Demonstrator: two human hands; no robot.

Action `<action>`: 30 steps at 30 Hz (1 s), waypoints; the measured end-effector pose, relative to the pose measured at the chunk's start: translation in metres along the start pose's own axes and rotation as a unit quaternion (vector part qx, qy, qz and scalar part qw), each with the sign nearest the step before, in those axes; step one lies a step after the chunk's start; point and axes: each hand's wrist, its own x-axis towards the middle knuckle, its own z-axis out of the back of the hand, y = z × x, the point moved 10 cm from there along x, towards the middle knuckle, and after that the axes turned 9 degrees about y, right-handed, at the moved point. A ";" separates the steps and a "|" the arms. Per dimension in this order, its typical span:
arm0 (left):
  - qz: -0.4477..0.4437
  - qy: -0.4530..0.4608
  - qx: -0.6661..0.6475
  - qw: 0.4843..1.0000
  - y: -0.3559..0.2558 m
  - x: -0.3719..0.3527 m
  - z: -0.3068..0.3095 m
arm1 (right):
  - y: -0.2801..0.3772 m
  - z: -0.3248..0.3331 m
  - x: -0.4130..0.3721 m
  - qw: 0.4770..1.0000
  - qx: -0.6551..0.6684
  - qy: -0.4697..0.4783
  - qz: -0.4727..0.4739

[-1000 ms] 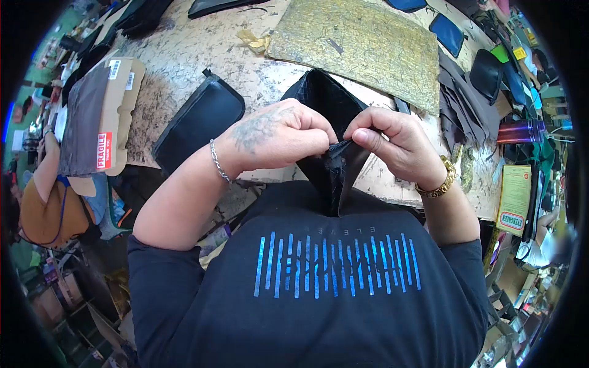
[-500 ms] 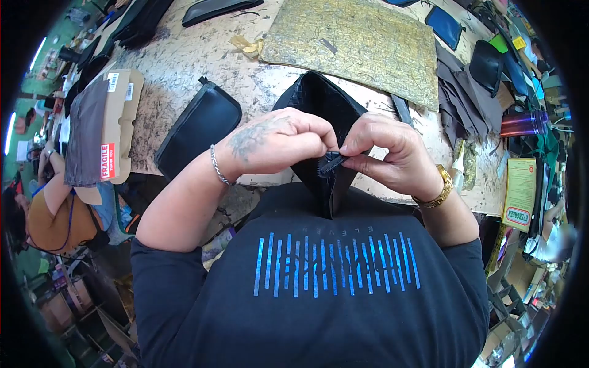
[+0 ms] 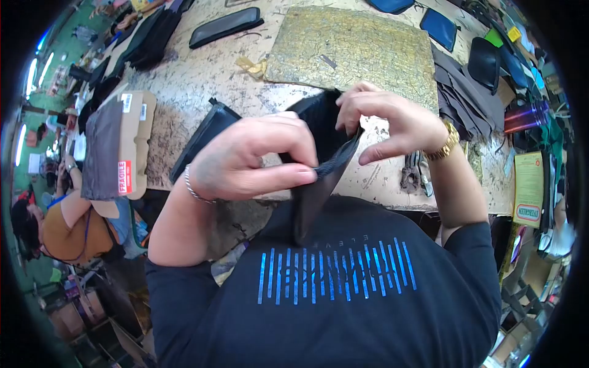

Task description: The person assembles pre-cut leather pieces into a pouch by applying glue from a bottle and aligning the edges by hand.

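Black pouch (image 3: 319,197) gapes, pinched by the left hand (image 3: 254,154) at nine o'clock, the right hand (image 3: 394,121) loosely open at two o'clock.

Bright, fairly even light, fisheye view
Light tubes (image 3: 30,83) glare at upper left; corners fall black, edges bend strongly, the left hand (image 3: 254,158) is softly blurred, and blue shirt stripes (image 3: 332,274) gleam.

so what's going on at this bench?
Someone is handling a black pouch, its mouth open. The left hand pinches its edge between thumb and finger; the right hand has its fingers at the rim farther along, thumb held off. Another pouch lies on the table, partly hidden by the left hand, with a mottled board beyond.
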 end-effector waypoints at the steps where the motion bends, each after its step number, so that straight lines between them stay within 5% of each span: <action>1: -0.025 0.003 -0.017 1.000 -0.002 -0.005 0.007 | -0.002 0.000 0.003 1.000 -0.018 0.013 0.007; 3: -0.055 -0.016 -0.101 0.993 0.007 -0.020 0.017 | 0.008 0.006 0.006 0.999 -0.021 -0.009 0.049; 5: -0.040 -0.042 -0.166 0.984 0.028 -0.037 0.016 | -0.014 -0.005 0.007 0.993 0.040 0.055 -0.094; 7: -0.048 -0.091 -0.222 0.970 0.043 -0.051 0.021 | -0.032 -0.012 0.002 0.984 0.121 0.039 -0.128; 13: -0.022 -0.170 -0.254 0.952 0.074 -0.072 0.012 | -0.042 -0.015 -0.013 0.979 0.065 0.045 -0.186; 18: -0.097 -0.230 -0.350 0.903 0.081 -0.070 0.003 | -0.048 -0.021 -0.021 0.975 0.031 0.064 -0.213; 22: 0.013 -0.159 -0.285 0.945 0.079 -0.051 -0.002 | -0.034 -0.029 -0.023 0.984 0.067 0.100 -0.134; 27: -0.015 -0.110 -0.267 0.957 0.070 -0.030 -0.003 | -0.011 -0.036 0.007 0.957 0.267 0.079 -0.080; 30: -0.032 -0.091 -0.300 0.949 0.068 -0.026 -0.004 | -0.016 -0.044 0.022 0.946 0.284 0.083 -0.133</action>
